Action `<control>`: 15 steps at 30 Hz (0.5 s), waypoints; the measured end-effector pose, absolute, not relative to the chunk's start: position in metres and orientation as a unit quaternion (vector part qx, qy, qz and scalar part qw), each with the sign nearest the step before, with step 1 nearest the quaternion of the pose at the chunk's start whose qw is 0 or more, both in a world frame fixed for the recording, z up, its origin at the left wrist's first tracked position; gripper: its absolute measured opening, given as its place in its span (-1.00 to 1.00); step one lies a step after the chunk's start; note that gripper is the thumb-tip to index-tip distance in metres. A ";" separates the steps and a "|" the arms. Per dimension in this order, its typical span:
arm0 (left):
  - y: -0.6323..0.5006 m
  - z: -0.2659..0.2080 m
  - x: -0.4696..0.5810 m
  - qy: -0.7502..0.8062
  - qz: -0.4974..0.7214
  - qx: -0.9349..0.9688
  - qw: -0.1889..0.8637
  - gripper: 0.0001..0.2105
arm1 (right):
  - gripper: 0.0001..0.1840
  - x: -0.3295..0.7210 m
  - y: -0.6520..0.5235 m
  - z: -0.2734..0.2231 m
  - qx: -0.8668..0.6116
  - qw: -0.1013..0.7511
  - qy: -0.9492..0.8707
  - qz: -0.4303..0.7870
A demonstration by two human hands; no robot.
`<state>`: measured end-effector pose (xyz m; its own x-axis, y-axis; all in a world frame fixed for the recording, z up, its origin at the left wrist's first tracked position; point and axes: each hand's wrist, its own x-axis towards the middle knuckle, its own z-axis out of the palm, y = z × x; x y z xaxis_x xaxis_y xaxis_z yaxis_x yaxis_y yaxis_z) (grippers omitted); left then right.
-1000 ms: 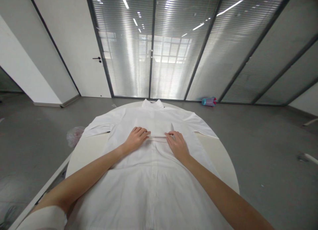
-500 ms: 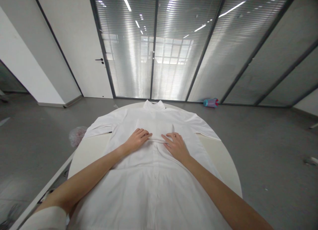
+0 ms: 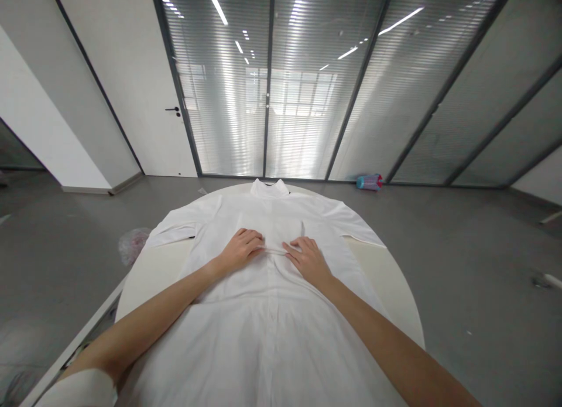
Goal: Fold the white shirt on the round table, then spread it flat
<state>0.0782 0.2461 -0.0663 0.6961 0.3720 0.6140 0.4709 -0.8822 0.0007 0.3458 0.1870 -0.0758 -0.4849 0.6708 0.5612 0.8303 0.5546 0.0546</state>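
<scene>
Flat on shirt [image 3: 267, 313], spread over round tabletop [image 3: 390, 290]: left hand [image 3: 239, 249] and right hand [image 3: 307, 259], fingers open, holding nothing, pressing a fold. Shirt hem cut off below; fingertips partly hidden.

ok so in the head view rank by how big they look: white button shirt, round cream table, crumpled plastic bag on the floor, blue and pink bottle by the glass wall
1. White button shirt
2. Round cream table, mostly covered, so its rank against the shirt is unsure
3. Crumpled plastic bag
4. Blue and pink bottle, farthest away, so it may only look smallest

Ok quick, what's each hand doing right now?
Left hand: open, palm down on the white shirt.
Right hand: open, flat on the shirt, holding nothing.
</scene>
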 end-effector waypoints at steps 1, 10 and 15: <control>0.246 -0.065 0.080 -0.226 -0.306 -0.921 0.082 -0.77 | -0.68 0.346 0.187 -0.075 -0.445 0.250 -0.846 -0.157; 0.256 -0.076 0.088 -0.185 -0.258 -0.945 0.079 -0.60 | -0.40 0.329 0.201 -0.067 -0.425 0.189 -0.873 -0.143; 0.259 -0.075 0.085 -0.164 -0.249 -0.954 0.009 -0.65 | -0.44 0.329 0.199 -0.072 -0.438 0.153 -0.882 -0.088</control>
<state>0.0850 0.2585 -0.0752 0.8215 0.3095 0.4790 0.3182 -0.9458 0.0653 0.3290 0.1991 -0.0722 -0.5696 0.7449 0.3474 0.7988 0.6013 0.0204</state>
